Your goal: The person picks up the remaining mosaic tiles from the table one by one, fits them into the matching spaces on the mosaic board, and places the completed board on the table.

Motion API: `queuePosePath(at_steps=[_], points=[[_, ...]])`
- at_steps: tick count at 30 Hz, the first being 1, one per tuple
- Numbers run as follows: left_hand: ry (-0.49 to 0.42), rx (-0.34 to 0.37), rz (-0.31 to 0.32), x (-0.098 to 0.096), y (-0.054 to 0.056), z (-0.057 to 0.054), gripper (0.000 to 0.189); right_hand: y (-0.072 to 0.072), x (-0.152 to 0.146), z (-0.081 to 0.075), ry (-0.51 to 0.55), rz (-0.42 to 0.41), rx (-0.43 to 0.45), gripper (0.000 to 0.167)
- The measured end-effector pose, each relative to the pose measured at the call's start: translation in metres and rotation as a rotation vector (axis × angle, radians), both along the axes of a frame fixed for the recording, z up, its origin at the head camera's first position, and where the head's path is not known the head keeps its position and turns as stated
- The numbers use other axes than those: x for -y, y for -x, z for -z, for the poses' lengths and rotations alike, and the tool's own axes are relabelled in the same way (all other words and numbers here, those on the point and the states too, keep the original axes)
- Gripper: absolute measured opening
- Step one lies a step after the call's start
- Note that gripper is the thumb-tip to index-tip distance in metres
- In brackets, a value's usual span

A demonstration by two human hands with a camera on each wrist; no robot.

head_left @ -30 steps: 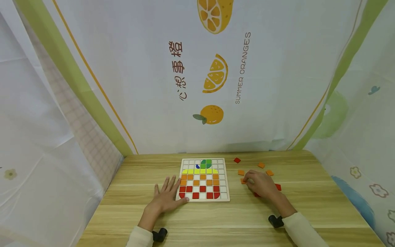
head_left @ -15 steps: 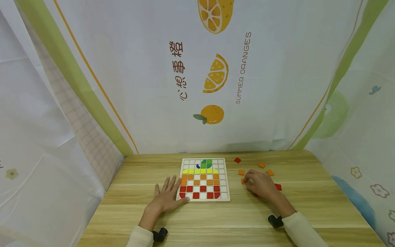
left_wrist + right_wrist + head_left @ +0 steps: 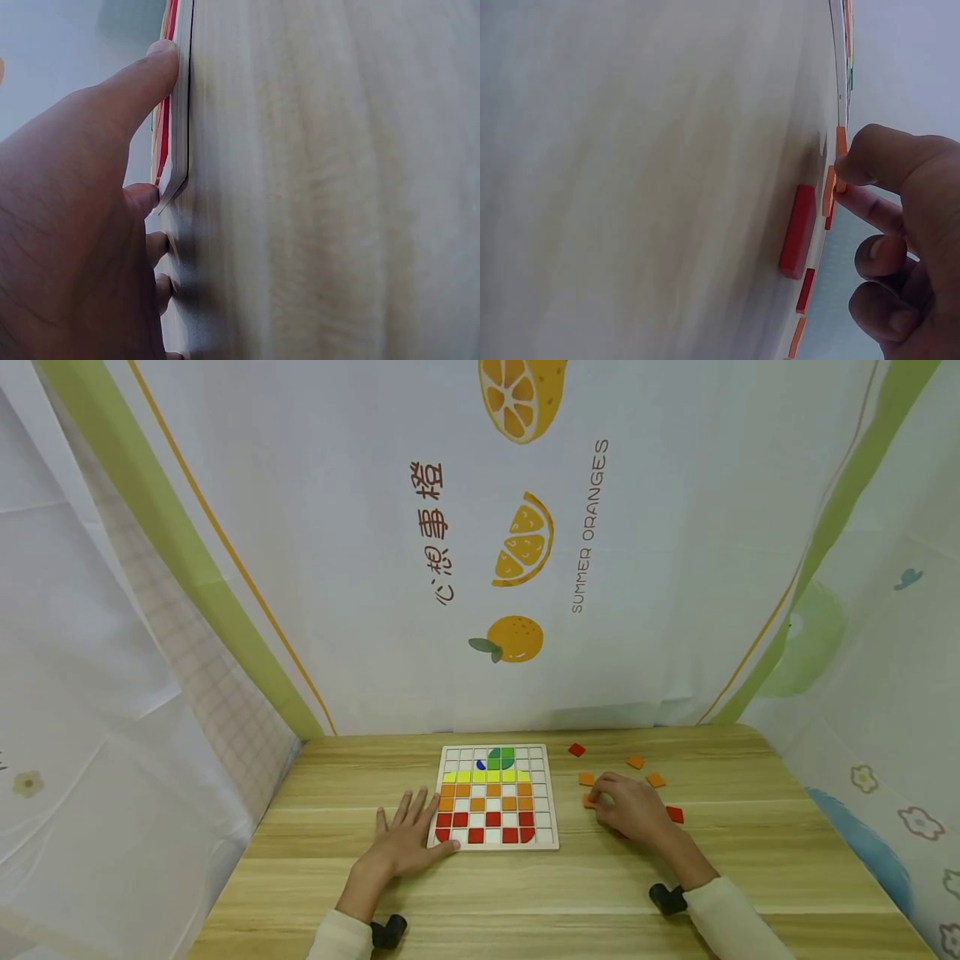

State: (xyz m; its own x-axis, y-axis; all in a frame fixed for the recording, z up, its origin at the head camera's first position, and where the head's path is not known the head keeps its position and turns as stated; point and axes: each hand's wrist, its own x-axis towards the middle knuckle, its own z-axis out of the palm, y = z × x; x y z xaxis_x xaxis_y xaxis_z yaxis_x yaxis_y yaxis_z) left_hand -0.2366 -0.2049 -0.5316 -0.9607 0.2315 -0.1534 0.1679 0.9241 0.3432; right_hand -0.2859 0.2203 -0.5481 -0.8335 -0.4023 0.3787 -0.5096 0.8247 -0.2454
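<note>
A square wooden grid board lies on the table, with red, orange, yellow, green and blue tiles set in some of its white cells. My left hand spreads over the board's left edge, its thumb resting on the near rim by the lower left corner. To the right of the board, my right hand pinches a square orange tile between thumb and index finger. The tile is partly hidden in the head view. Under and behind that hand are red tiles, one of them a red tile close by in the right wrist view.
Loose orange tiles and a red tile lie farther back on the right of the wooden table. A white printed curtain hangs behind the table's far edge, with more cloth at both sides.
My right hand has shifted very slightly left, and the pinched orange tile with it. The left hand and the board stay where they were.
</note>
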Motion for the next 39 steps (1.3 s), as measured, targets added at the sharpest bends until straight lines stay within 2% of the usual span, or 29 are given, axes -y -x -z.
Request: queuePosePath(at_steps=[12, 20, 26, 34, 39], points=[[0.000, -0.001, 0.000, 0.000, 0.001, 0.002, 0.102, -0.003, 0.010, -0.007, 0.007, 0.013, 0.040, 0.012], [0.002, -0.003, 0.001, 0.000, 0.001, 0.002, 0.102, -0.001, 0.021, -0.007, 0.027, -0.006, -0.022, 0.012], [0.003, -0.008, 0.004, 0.000, 0.001, 0.002, 0.102, 0.001, 0.031, -0.009, 0.045, -0.021, -0.035, 0.013], [0.014, -0.002, 0.002, 0.001, 0.002, 0.001, 0.101, 0.003, 0.052, -0.020, 0.052, -0.044, 0.013, 0.012], [-0.009, -0.009, 0.006, 0.002, 0.003, 0.003, 0.102, 0.005, 0.066, -0.027, 0.045, -0.060, 0.024, 0.010]])
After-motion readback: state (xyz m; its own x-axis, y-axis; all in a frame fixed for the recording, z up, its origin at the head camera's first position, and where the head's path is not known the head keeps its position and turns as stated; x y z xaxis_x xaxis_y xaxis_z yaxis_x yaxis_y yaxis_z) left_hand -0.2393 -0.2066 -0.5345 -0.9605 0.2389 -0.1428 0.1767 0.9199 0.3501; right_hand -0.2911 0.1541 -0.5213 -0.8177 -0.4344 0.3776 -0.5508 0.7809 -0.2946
